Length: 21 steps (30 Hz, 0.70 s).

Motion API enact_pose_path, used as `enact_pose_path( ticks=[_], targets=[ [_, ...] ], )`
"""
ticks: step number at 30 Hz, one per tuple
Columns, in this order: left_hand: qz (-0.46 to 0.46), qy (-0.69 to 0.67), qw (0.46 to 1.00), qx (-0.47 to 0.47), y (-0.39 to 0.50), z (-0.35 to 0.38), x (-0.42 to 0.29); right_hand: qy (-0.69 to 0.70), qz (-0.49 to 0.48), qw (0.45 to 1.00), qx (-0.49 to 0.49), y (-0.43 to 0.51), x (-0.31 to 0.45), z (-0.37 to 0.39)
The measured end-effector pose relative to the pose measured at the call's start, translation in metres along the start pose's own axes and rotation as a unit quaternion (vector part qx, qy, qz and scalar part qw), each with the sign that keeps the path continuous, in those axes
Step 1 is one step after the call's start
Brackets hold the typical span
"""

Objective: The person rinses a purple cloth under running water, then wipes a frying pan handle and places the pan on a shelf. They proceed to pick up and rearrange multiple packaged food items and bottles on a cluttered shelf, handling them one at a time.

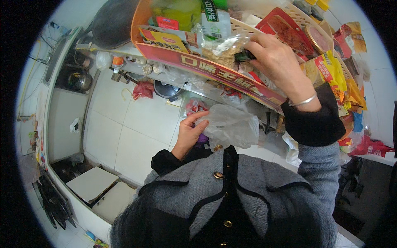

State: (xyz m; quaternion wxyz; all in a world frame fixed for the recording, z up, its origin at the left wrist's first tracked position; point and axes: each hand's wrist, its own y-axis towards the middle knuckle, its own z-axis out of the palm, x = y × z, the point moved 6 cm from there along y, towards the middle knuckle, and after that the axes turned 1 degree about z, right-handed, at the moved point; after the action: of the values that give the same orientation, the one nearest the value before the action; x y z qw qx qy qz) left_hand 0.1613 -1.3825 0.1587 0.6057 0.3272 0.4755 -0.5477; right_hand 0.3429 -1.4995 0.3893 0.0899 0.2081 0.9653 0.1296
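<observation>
My left hand (pixel 193 131) pinches the edge of a crumpled clear plastic bag (pixel 231 125) in front of my chest. Higher up, my right hand (pixel 273 57) reaches into a long orange basket (pixel 204 66) with a printed front; its fingertips are on a small dark item (pixel 243 56), which I cannot identify. Beside those fingers lies a clear bag of brown and white dry food (pixel 221 49). The basket also holds a yellow packet (pixel 164 40), a white and green pouch (pixel 216 23) and a red flat pack (pixel 283 29).
A dark rounded object (pixel 113 23) stands left of the basket. On the shelf below are a bottle with an orange label (pixel 117 63) and plastic bags. A lidded pot (pixel 167 90) and a red bag (pixel 143 90) sit lower. Yellow packets (pixel 333 73) crowd the right side.
</observation>
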Motion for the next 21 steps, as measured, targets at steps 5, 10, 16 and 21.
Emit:
enact_pose_path(
  ticks=[5, 10, 16, 21],
  targets=[
    [-0.028, -0.025, 0.999, 0.009, -0.002, 0.003, 0.004, 0.045, -0.023, 0.998, -0.04, 0.013, -0.001, 0.014],
    [-0.022, -0.005, 1.0, 0.01, -0.003, 0.004, 0.005, 0.027, -0.033, 0.998, -0.036, 0.024, 0.004, 0.017],
    [-0.006, 0.002, 1.0, -0.003, -0.006, -0.003, 0.001, 0.041, 0.123, 0.991, 0.046, 0.003, -0.018, 0.013],
    [0.004, 0.03, 1.0, -0.004, -0.005, -0.008, 0.0, 0.139, 0.089, 0.962, 0.217, -0.006, -0.015, 0.049]
  ],
)
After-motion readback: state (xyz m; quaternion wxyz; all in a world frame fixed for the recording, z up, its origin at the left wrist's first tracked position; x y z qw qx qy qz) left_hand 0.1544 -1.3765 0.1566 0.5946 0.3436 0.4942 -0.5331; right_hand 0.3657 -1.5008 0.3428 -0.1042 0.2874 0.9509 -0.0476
